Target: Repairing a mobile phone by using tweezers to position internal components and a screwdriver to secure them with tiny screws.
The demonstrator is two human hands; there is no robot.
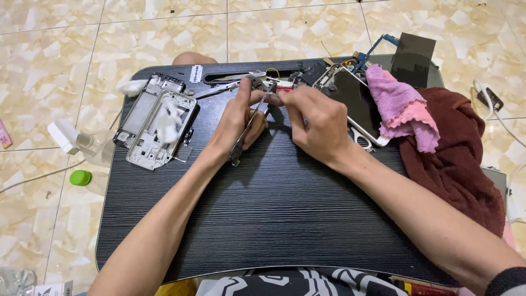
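Beige marbled floor tiles surround the black table [263, 219]; left hand [235, 118] keeps a closed grip on metal tweezers [249, 127], right hand [315, 123] pinches a small part [280, 87] just beside their tips; opened phone frame [156, 123] lies left of both

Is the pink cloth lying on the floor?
No, the pink cloth lies up on the black lap desk, draped over the edge of a phone beside a dark red towel.
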